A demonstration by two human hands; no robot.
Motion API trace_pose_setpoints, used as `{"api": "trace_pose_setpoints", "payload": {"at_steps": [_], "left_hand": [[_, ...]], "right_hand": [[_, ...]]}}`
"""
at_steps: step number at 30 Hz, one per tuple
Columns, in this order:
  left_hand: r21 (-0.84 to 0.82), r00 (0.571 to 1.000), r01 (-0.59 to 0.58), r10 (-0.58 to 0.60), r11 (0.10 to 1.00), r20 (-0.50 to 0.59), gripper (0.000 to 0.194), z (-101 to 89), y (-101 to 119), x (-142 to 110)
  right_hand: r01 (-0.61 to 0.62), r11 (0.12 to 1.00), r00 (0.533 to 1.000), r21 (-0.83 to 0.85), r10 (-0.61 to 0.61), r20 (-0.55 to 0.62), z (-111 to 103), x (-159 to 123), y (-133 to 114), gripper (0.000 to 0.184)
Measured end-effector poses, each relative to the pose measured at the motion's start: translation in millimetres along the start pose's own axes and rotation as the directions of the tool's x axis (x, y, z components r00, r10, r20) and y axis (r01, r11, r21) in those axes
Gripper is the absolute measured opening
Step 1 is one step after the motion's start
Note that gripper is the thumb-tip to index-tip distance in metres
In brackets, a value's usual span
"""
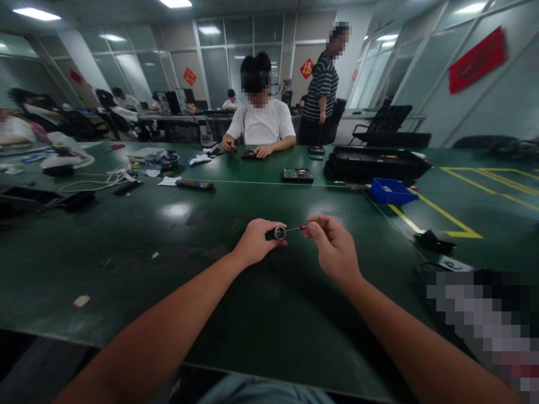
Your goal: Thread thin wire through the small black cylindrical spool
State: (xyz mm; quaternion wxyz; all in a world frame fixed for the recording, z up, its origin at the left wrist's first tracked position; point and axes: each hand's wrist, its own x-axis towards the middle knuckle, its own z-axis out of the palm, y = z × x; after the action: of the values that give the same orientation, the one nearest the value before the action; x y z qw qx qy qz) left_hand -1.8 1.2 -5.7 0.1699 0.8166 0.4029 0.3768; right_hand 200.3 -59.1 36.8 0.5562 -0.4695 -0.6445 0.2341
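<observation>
Over the near middle of the green table, my left hand (256, 242) is closed on a small dark cylindrical part (280, 233), gripped between thumb and fingers. Its round, silver-rimmed end faces me; the kind of part is too small to tell. My right hand (334, 247) pinches a thin screwdriver (295, 228) with a bit of red near the fingertips. The slim metal shaft points left, its tip at the edge of the round end. Fingers cover most of the screwdriver's handle.
Across the green table (227, 314) a person (261, 123) sits handling a dark item. A hard drive (297, 175), a black case (374, 164) and a blue bin (392, 192) lie beyond my hands. A pen-like tool (196, 184) and white cable (101, 179) are left.
</observation>
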Motion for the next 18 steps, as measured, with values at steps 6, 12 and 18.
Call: {"api": "trace_pose_setpoints", "payload": {"at_steps": [6, 12, 18], "left_hand": [[-0.021, 1.0, -0.009, 0.009, 1.0, 0.016, 0.04, -2.4, 2.5, -0.4], [-0.01, 1.0, 0.003, -0.003, 1.0, -0.005, 0.041, -1.1, 2.2, -0.1], [0.01, 1.0, 0.019, -0.019, 1.0, 0.004, 0.041, -2.8, 4.2, -0.6]], "right_hand": [[-0.182, 0.951, 0.976, 0.248, 0.206, -0.074, 2.8, 9.9, 12.8, 0.023], [-0.299, 0.878, 0.933, 0.374, 0.352, -0.081, -0.5, 14.4, 21.2, 0.027], [-0.127, 0.988, 0.984, 0.086, 0.137, -0.118, -0.8, 8.0, 10.0, 0.027]]}}
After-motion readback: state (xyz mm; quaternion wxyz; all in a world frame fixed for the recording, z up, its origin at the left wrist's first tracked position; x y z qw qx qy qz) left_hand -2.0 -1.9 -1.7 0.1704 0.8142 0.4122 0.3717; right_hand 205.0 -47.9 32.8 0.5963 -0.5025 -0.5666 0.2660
